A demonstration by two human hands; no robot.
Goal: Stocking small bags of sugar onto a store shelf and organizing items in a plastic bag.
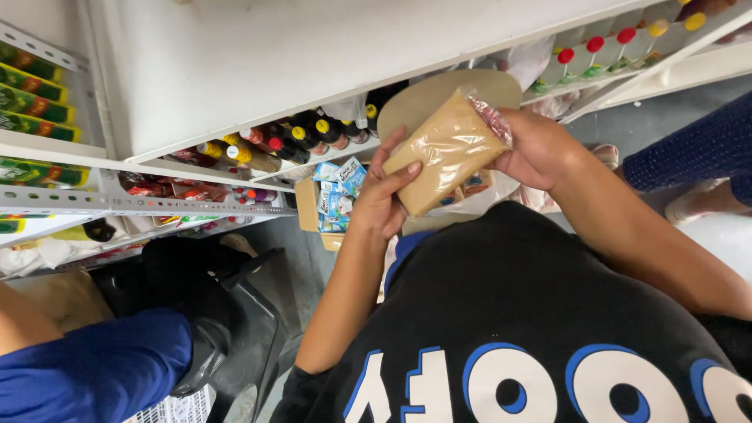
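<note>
Two hands of mine share one soft packet in front of the white metal shelving (235,70). Starting at the far left edge of the shelving, green and yellow packs (31,102) lie stacked on their sides in the upper bay, glossy and flat. Below them, at the picture's bottom left corner, someone else's blue sleeve (102,368) pushes in beside a dark plastic chair (235,329). Further along, on the lower shelf's front edge, stand dark glass bottles (298,137) with smooth yellow and red caps, and under them an open cardboard box (307,205) holds small blue-and-white cartons (341,188).

My left hand (384,196) is half curled, fingers spread flat along the near face of the clear plastic bag (446,149), thumb pressing its lower side. The bag is a plump, slightly crinkled rectangle packed with fine tan powder, tilted with its knotted end up to the right. My right hand (540,145) is closed around that upper end, pinching the gathered film. Behind the bag a rounded brown card (439,90) shows. At the shelving's upper right corner, white squeeze bottles (611,51) with round red and yellow caps line the rail.
</note>
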